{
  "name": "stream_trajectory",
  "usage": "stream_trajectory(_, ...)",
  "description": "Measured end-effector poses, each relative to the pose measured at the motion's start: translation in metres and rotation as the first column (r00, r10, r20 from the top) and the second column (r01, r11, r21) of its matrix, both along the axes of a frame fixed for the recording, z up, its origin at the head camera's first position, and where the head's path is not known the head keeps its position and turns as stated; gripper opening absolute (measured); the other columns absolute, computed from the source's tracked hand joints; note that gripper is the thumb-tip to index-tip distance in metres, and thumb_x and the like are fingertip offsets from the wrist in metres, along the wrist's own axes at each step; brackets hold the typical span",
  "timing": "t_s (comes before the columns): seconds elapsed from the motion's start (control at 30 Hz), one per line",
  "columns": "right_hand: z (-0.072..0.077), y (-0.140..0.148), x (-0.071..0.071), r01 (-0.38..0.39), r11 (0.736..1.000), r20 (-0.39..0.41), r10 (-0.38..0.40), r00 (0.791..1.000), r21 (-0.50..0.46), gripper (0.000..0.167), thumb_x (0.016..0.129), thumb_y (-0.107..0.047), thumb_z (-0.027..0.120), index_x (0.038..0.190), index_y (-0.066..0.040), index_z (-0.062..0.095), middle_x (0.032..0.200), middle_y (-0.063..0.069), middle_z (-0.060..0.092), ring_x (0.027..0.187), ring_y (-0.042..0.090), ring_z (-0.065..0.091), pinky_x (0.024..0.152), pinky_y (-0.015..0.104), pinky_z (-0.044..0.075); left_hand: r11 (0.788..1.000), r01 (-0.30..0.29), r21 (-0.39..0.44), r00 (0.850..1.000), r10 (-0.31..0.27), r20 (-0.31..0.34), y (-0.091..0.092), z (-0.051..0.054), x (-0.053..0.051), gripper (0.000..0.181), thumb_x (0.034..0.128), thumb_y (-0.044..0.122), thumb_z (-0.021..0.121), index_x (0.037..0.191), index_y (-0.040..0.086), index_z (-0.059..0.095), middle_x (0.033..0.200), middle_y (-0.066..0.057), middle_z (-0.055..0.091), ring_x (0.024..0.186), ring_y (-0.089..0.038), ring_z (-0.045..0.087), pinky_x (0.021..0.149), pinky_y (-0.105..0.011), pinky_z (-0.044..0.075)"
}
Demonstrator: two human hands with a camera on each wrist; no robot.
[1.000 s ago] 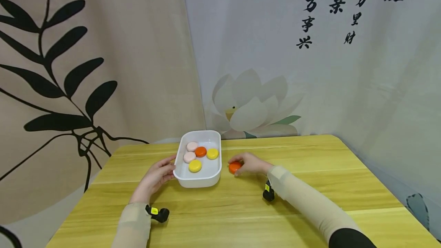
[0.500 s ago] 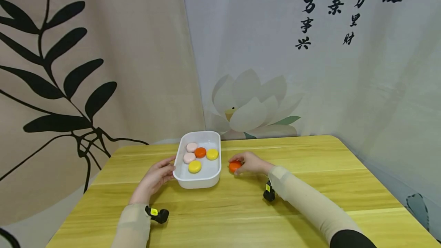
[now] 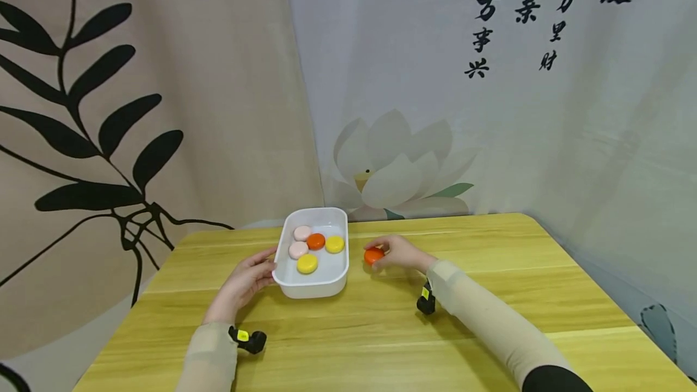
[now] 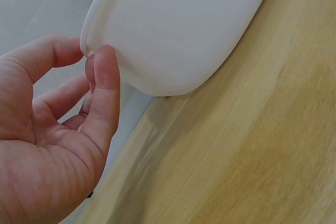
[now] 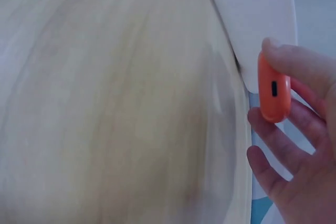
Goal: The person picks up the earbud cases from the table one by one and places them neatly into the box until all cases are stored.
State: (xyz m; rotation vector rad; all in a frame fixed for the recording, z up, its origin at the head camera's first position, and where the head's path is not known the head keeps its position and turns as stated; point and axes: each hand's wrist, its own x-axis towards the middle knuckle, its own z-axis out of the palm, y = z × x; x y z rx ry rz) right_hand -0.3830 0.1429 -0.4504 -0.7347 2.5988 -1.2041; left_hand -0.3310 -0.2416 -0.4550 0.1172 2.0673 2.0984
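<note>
A white plastic tray stands toward the back of the wooden table. My left hand pinches its left rim, and the left wrist view shows thumb and fingertips at the tray's edge. To the right of the tray, my right hand holds an orange round disc between thumb and fingers. In the right wrist view this orange disc stands on edge, with a small dark slot in its side. Two pink discs, two yellow discs and another orange disc lie in the tray.
The wooden table ends at a back edge just behind the tray. A hanging cloth with printed leaves, a lotus and black characters covers the background. Black wrist cameras sit on both wrists.
My right hand has lifted slightly with the orange disc, which now sits a little higher in the head view. The left hand and the tray stay in place.
</note>
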Motion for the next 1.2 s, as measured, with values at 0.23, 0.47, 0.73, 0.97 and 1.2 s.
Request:
stream_trajectory(0.23, 0.001, 0.004, -0.003, 0.02, 1.0, -0.011, -0.02, 1.0, -0.019, 0.049, 0.077, -0.016, 0.082, 0.123, -0.009, 0.067, 0.115, 0.0, 0.065, 0.091, 0.02, 0.055, 0.078, 0.033, 0.047, 1.0, 0.015, 0.001, 1.0, -0.015, -0.005, -0.001, 0.0, 0.0, 0.06, 0.0966, 0.007, 0.057, 0.149, -0.001, 0.031, 0.108, -0.015, 0.061, 0.085, -0.018, 0.063, 0.078, -0.028, 0.055)
stream_trajectory(0.47, 0.006, 0.008, -0.006, 0.027, 0.999, -0.022, -0.027, 0.999, -0.034, 0.048, 0.077, -0.013, 0.081, 0.123, -0.008, 0.067, 0.111, 0.002, 0.065, 0.088, 0.02, 0.055, 0.074, 0.031, 0.047, 1.0, 0.006, 0.001, 1.0, -0.006, -0.002, 0.001, 0.001, -0.001, 0.059, 0.0965, 0.006, 0.057, 0.149, -0.002, 0.031, 0.108, -0.015, 0.061, 0.085, -0.018, 0.063, 0.077, -0.027, 0.055)
stream_trajectory(0.73, 0.008, 0.006, -0.006, 0.042, 0.998, -0.008, -0.043, 0.999, -0.049, 0.046, 0.079, -0.012, 0.08, 0.124, -0.012, 0.067, 0.113, 0.002, 0.066, 0.089, 0.019, 0.058, 0.076, 0.03, 0.049, 1.0, 0.009, 0.011, 1.0, -0.009, -0.002, -0.001, 0.0, 0.0, 0.059, 0.097, 0.006, 0.056, 0.149, -0.003, 0.03, 0.109, -0.015, 0.061, 0.085, -0.019, 0.063, 0.076, -0.026, 0.055)
stream_trajectory(0.97, 0.01, 0.008, -0.006, 0.044, 0.998, -0.017, -0.044, 0.999, -0.049, 0.044, 0.08, -0.011, 0.079, 0.122, -0.016, 0.068, 0.115, 0.002, 0.066, 0.089, 0.018, 0.059, 0.077, 0.031, 0.05, 1.0, 0.011, 0.017, 1.0, -0.011, -0.007, -0.001, -0.001, 0.0, 0.06, 0.0966, 0.007, 0.057, 0.149, -0.003, 0.03, 0.11, -0.015, 0.061, 0.087, -0.02, 0.064, 0.078, -0.028, 0.055)
stream_trajectory(1.2, 0.02, 0.013, -0.008, 0.035, 0.998, -0.033, -0.037, 0.999, -0.058, 0.046, 0.08, -0.013, 0.079, 0.124, -0.011, 0.067, 0.108, 0.005, 0.068, 0.088, 0.018, 0.062, 0.076, 0.031, 0.051, 1.0, 0.01, -0.006, 1.0, -0.01, -0.007, -0.001, 0.0, 0.0, 0.059, 0.0968, 0.006, 0.056, 0.149, -0.003, 0.031, 0.113, -0.018, 0.059, 0.088, -0.022, 0.063, 0.079, -0.029, 0.055)
